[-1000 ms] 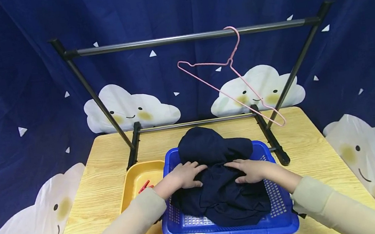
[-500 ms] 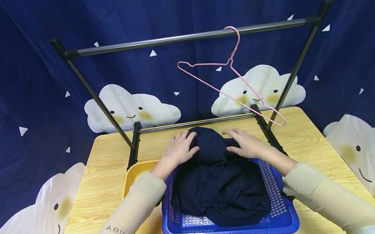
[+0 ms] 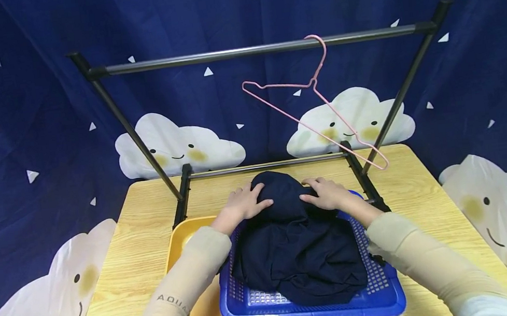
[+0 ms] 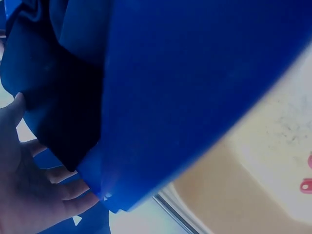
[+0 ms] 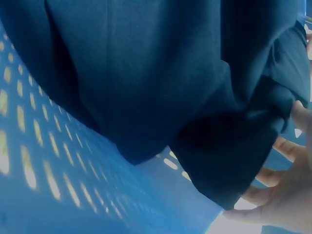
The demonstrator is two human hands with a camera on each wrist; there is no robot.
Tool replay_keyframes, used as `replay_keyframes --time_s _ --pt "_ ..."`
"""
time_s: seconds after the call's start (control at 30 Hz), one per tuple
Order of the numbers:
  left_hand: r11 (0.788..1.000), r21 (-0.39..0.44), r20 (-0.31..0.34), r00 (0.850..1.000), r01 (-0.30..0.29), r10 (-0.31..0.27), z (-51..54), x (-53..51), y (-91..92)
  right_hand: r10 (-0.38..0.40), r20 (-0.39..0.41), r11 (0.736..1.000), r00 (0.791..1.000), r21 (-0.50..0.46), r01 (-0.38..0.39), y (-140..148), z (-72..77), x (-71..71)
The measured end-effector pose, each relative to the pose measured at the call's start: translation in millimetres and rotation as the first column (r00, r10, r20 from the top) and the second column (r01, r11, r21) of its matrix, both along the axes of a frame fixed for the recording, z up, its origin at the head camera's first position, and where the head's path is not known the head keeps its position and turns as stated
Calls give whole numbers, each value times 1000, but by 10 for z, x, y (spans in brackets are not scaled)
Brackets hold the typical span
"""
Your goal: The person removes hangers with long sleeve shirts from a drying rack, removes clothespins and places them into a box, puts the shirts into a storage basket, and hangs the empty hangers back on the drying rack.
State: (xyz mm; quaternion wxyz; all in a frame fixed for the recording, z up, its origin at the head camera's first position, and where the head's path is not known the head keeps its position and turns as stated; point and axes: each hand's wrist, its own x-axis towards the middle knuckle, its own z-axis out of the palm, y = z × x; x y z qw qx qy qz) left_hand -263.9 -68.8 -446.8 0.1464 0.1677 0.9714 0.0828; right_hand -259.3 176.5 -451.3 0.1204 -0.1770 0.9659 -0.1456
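A dark navy piece of clothing (image 3: 302, 256) lies bunched in the blue basket (image 3: 313, 315), its far part rising over the back rim. At the left side of that raised part is my left hand (image 3: 243, 204), thumb on the near face; in the left wrist view its fingers (image 4: 75, 190) reach spread along the cloth's edge. On the opposite side, my right hand (image 3: 330, 194) touches the cloth with its thumb, and in the right wrist view the fingers (image 5: 265, 178) lie loosely behind its edge. Neither hand visibly pinches the cloth.
A yellow tray (image 3: 207, 309) stands left of the basket, partly under my left sleeve, with a red clip (image 4: 307, 185) in it. Behind, a black rack (image 3: 209, 57) bears a pink hanger (image 3: 301, 84). The wooden table (image 3: 127, 245) carries everything.
Both hands have moved forward from the middle of the cloth to its raised far part. Over the last half second they have closed in slightly against it. The cloth looks unmoved.
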Motion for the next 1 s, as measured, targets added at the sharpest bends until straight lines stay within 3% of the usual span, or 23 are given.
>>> replay_keyframes --time_s 0.13,0.27,0.47,0.6,0.7,0.83,1.0 --pt "1000 13 16 1000 23 -23 -7 -12 24 -15 36 1000 999 8 15 -17 -48 -30" --pt "998 49 -5 999 50 -50 -37 -25 43 11 37 998 999 -66 -8 -12 -92 -70" --pt "990 107 -59 995 90 -84 -38 -25 74 86 -67 960 994 -261 -100 -12 -164 -117" --pt "981 142 -141 983 134 -114 -35 -23 92 63 -134 939 989 -328 -104 -47 -197 -108" --pt "972 162 -207 969 169 -134 -41 -21 102 34 -213 940 977 -326 -103 -80 -214 -82" --pt "958 186 -260 952 216 -164 -47 -21 109 65 -390 946 919 -270 -181 -128 -221 -30" --pt "945 208 -307 934 255 -184 -52 -17 105 154 -574 933 804 -183 -309 -172 -188 44"
